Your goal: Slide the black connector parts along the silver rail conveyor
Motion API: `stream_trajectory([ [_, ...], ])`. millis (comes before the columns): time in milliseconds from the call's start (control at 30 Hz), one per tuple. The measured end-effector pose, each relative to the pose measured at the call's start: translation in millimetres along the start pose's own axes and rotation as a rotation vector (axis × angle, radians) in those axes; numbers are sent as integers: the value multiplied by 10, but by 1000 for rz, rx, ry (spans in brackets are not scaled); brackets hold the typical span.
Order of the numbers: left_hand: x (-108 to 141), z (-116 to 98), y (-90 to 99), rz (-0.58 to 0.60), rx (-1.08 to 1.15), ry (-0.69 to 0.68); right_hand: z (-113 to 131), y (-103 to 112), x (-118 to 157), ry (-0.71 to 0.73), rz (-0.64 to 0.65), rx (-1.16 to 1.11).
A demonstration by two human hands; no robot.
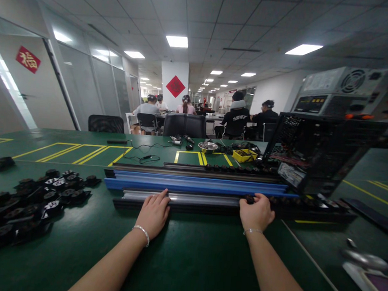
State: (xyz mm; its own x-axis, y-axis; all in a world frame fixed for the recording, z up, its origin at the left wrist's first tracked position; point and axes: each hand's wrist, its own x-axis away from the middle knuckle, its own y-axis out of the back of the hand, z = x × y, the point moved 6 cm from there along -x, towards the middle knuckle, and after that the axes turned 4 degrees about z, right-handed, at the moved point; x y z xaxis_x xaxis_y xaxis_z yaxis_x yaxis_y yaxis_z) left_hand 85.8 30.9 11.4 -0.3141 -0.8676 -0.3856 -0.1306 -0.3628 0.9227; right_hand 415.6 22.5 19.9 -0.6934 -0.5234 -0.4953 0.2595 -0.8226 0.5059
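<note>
Forearms lead to right fingers pinching black part, left fingers loose upon rail beneath, probably stiff, best held by edges

Close head view, forward-down over the table (far right perhaps blurry).

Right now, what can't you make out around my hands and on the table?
All in the head view:
- Black part: the right hand hides some of its outline.
- Front rail: the left hand hides the stretch beneath it.
- White-edged object: blurred, cut off by the right edge.
- Pile of black parts: blurred, cut off by the left edge.
</note>
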Motion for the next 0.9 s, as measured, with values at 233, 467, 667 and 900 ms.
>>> stream_trajectory([
  [233,0,-10,2,0,-8,-1,10,-24,-1,58,-1,-11],
  [467,2,-10,8,-1,14,0,21,-36,10,64,13,-23],
  [667,8,-14,12,3,8,2,42,-42,23,70,29,-6],
  [900,9,-13,18,4,21,6,74,-45,38,69,41,42],
])
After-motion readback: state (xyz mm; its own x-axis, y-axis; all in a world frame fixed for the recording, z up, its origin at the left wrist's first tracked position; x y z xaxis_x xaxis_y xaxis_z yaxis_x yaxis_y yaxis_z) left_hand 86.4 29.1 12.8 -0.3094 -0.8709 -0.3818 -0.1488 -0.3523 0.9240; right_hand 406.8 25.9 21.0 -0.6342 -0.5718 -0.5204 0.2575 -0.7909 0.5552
